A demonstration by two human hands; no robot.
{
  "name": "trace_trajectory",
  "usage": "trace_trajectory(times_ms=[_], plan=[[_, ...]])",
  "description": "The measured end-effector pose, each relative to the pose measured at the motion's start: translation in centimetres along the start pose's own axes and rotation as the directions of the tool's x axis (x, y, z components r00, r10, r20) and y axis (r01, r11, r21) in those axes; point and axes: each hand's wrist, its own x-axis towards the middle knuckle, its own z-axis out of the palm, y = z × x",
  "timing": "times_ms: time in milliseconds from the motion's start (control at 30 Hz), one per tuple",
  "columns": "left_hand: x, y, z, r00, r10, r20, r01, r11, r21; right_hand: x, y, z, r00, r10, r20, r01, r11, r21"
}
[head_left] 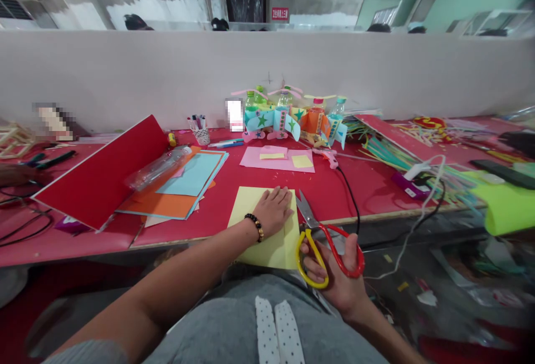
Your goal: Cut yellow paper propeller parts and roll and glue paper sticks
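Grey clothing point(200, 333) with two white, dark-dotted cloth strips point(288, 330) lies nearest us, on the near side of a pale yellow rectangular paper sheet point(265, 250), our landmark. Right of the sheet's near part we hold, in our right hand point(345, 283), metal scissors with one yellow and one red loop handle point(310, 216): fingers curled through the yellow loop, thumb in the red, loops apart. Blades point away from us, tips just beside the sheet's right edge; whether they touch the paper we cannot tell. Our left hand point(273, 212) lies palm-down on the sheet, fingers straight with slight gaps, pinching nothing; a black-and-gold beaded bracelet point(256, 227) rings that wrist. Sheet rests on a red tabletop point(334, 202), near end overhanging the edge toward us.

Left of the sheet we record stacked orange and light-blue paper point(188, 180), overlapped by a clear plastic bottle point(161, 168), and a tilted red board point(112, 177). Beyond the sheet: pink paper point(251, 160) bearing small yellow pieces point(301, 161); to its right, a pink glue gun point(327, 156) with black cable. Farther beyond, we note plastic bottles wrapped in coloured, star-marked paper point(292, 121). Farthest past the sheet: a pale partition point(167, 74).
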Motion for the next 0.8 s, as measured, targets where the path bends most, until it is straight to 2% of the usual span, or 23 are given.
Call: trace_trajectory(times_ms=[300,800], plan=[[-0.1,0.0,0.1,1.0,-0.003,-0.016,0.003,1.0,-0.001,0.3,-0.2,0.7,1.0,0.017,0.019,-0.017,0.999,-0.031],[-0.2,0.1,-0.1,1.0,-0.002,-0.021,0.002,1.0,-0.013,1.6,-1.0,1.2,0.998,-0.064,-0.018,0.061,0.987,-0.148]])
